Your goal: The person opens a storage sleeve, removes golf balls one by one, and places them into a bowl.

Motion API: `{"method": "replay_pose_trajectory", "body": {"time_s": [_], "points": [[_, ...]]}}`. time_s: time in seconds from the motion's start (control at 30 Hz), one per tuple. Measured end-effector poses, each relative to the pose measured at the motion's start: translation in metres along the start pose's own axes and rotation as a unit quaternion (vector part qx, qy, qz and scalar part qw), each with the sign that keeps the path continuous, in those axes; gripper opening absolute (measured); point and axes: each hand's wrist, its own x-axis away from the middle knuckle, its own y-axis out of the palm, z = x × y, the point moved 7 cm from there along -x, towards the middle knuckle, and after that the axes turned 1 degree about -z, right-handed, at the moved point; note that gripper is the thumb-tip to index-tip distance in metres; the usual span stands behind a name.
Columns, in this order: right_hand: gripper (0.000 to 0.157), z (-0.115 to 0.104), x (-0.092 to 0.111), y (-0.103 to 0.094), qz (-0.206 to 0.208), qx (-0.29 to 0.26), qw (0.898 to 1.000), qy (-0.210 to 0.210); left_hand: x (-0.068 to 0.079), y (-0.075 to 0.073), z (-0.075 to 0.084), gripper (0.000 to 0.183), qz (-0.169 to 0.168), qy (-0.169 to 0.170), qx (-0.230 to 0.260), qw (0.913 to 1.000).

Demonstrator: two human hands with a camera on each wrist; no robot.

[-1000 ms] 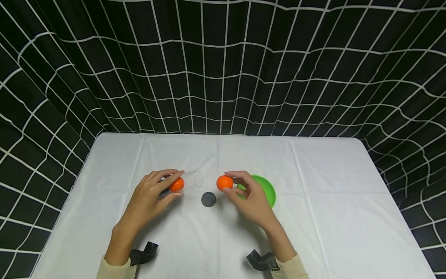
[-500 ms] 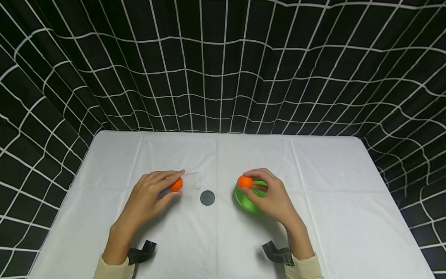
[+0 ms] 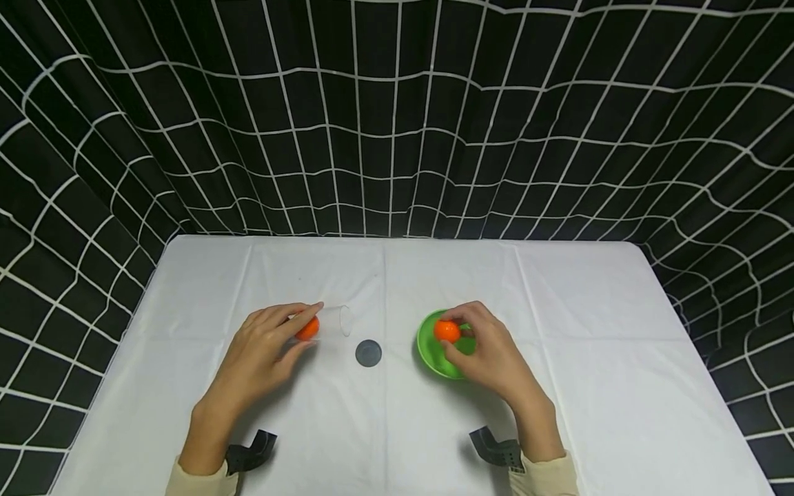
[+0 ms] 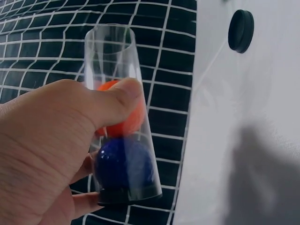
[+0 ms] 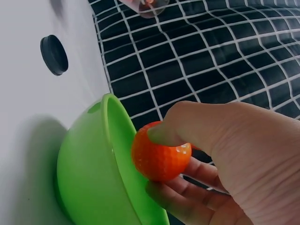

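My left hand (image 3: 263,348) grips a clear plastic tube (image 4: 110,61) with an open top end. Inside it sit a dark blue ball (image 4: 123,164) at the dark closed end and an orange ball (image 4: 126,119) above that, partly hidden by my thumb. With thumb and fingers my right hand (image 3: 490,351) pinches a second orange ball (image 5: 159,152), dimpled like a golf ball. In the head view this ball is over the green bowl (image 3: 428,355); the right wrist view puts it at the rim. Part of the bowl's inside is hidden by my hand.
A dark round cap (image 3: 369,353) lies on the white tablecloth (image 3: 347,427) between my hands. Behind the table hangs a black curtain (image 3: 409,158) with a white grid. A dark wrist mount (image 3: 251,451) juts out beside my left sleeve.
My right hand has carried the orange ball rightward from beside the bowl to over it. The left hand still holds the tube, with only a slight shift left.
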Motion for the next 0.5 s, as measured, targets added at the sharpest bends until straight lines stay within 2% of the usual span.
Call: {"method": "replay_pose_trajectory", "body": {"time_s": [0.17,0.37,0.5], "points": [[0.037,0.0025,0.0001,0.0047,-0.017,0.020,1.000,0.012,-0.0001,-0.0015,-0.0005,0.059,-0.015,-0.015,-0.001,0.9998],[0.038,0.0033,0.0007,0.0077,-0.027,0.051,0.998,0.019,0.0008,-0.0033,0.0014,0.060,-0.019,-0.015,0.009,0.9997],[0.034,0.0020,-0.0004,0.0042,-0.010,0.074,0.997,0.011,0.0015,-0.0049,0.0013,0.061,-0.014,-0.016,0.008,0.9997]]}}
